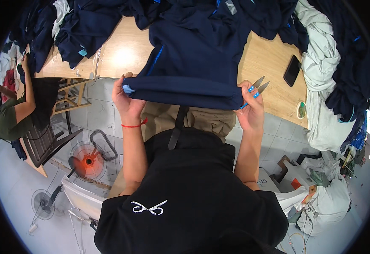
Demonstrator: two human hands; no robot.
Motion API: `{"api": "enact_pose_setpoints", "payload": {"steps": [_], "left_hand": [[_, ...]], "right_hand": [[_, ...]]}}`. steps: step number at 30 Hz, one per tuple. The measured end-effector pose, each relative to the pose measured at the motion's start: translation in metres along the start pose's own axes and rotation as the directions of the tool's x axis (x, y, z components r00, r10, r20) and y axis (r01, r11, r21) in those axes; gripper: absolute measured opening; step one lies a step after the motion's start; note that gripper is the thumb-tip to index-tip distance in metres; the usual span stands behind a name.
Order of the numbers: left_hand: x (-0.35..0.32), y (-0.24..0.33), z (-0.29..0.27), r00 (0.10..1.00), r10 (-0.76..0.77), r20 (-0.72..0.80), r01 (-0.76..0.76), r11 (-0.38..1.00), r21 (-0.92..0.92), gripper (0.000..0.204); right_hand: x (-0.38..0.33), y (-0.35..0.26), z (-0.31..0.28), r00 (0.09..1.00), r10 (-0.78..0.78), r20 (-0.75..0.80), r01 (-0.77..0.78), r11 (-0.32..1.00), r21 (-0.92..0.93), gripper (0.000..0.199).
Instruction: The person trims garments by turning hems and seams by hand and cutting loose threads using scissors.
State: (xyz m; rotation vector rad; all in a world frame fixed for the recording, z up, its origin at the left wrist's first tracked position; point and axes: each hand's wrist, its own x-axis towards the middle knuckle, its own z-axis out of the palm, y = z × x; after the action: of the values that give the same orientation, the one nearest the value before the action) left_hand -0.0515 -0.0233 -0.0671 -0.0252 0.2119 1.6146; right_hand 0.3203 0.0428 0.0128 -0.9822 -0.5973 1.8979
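A dark navy-blue cloth garment (197,51) lies across a pale wood-grained desk (274,59), its near end folded into a wide straight band that is held up over the desk's front edge, before the person's body. The bare left hand (130,97), a thin red string bracelet (130,126) round its wrist, has its fingers closed on the band's left end, where a light-blue patch (128,89) shows. The bare right hand (252,108) has its fingers closed on the right end, and also carries metal scissors with blue handle parts (263,87), the two pointed blades apart and directed up and to the right. The band is stretched nearly level between the hands. To the right on the desk lie a black rectangular phone (292,70) and, near the corner, a small round cream-rimmed object (301,110), beside a long heap of crumpled whitish cloth (320,51). More navy garments (83,31) are piled along the far side. At far left, a co-worker in a dark green top (13,120) reaches toward the cloth there.
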Motion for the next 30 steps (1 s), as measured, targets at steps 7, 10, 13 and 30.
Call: {"api": "enact_pose_setpoints", "payload": {"steps": [7,10,13,30], "left_hand": [[-0.002,-0.016,0.037,0.986,-0.139,0.089,0.135,0.990,0.047,0.079],[0.000,-0.017,0.052,0.972,-0.193,0.136,0.166,0.968,0.189,0.090],[-0.003,-0.015,0.054,0.965,-0.224,0.133,0.170,0.928,0.332,0.096],[0.006,-0.060,0.096,0.992,-0.074,0.097,0.087,0.986,-0.140,0.114]], "right_hand": [[0.007,0.007,-0.016,0.982,0.107,-0.158,-0.102,0.994,0.039,0.008],[0.009,0.009,-0.025,0.979,0.133,-0.152,-0.123,0.990,0.071,0.009],[0.011,0.011,-0.028,0.972,0.155,-0.175,-0.136,0.984,0.114,0.009],[0.013,0.016,-0.034,0.937,0.318,-0.142,-0.274,0.925,0.263,0.012]]}}
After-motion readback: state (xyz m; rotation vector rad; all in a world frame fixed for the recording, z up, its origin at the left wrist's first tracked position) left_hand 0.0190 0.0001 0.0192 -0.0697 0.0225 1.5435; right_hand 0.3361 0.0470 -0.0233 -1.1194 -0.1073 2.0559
